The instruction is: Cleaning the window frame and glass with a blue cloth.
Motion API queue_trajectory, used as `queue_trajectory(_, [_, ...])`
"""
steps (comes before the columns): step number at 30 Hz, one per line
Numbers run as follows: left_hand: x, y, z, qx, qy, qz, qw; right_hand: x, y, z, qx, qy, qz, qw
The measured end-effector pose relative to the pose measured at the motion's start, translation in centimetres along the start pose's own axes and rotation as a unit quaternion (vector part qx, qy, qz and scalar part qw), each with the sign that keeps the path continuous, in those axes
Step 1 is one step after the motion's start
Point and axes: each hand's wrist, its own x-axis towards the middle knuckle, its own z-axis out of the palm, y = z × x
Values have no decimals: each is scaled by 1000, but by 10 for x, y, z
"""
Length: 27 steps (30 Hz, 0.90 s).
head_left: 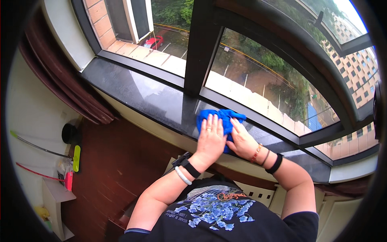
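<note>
While hands press cloth, orange shirt lettering shows.

Just one blue cloth, plus two black wrist straps, one white bracelet, one ring and one red car.

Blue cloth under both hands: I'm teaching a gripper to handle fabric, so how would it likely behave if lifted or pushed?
The blue cloth is probably floppy: its soft, crumpled folds suggest it would sag when lifted. Pushed, it may slide readily, since the dark sill beneath looks smooth and glossy.
</note>
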Motion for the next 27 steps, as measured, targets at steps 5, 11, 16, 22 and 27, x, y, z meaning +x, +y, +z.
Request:
queue_trajectory(5, [17, -72, -14, 89, 9, -91, 992, 97, -12, 22, -6, 4, -52, 999])
queue_trajectory(11, [29, -153, -33, 102, 75, -172, 977, 197, -42, 54, 8, 42, -104, 994])
queue_trajectory(16, [27, -199, -42, 99, 85, -230, 964, 245, -79, 58, 32, 11, -82, 996])
queue_trajectory(22, [30, -204, -41, 99, 87, -245, 960, 251, -73, 74, 2, 63, -108, 992])
queue_trajectory(27, [26, -191, -41, 106, 75, -226, 965, 229, -67, 73, 0, 74, -90, 993])
